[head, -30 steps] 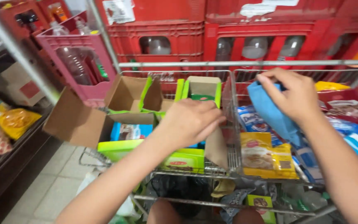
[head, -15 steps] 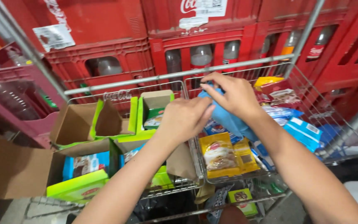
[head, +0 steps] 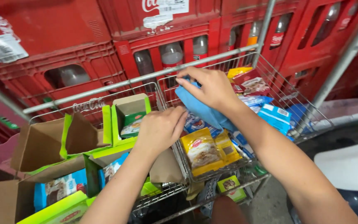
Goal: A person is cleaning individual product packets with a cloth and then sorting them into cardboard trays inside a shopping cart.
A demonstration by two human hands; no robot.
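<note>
1. While the right hand (head: 216,89) pinches a blue packet (head: 204,110) at its top edge, fingers (head: 187,81) closed on it, the packet hangs over the right side of the wire cart (head: 307,120), just behind the divider.
2. Left hand (head: 160,130) is curled, knuckles up, at the divider beside the packet's lower end; fingers are tucked under, so I cannot tell whether they hold anything.
3. Change since a second ago: both hands have come closer together, the packet sits higher and nearer the cart's rear rail, and the view has swung right.
4. Judgement: the packet is mid-handling, not yet set down.
5. Below the packet: yellow packets (head: 201,153) standing in the cart, more blue and white packs (head: 274,116) to the right.
6. Left of the divider: open cardboard boxes with green flaps (head: 127,116), some holding small packs.
7. Behind: stacked red bottle crates (head: 104,54).
</note>
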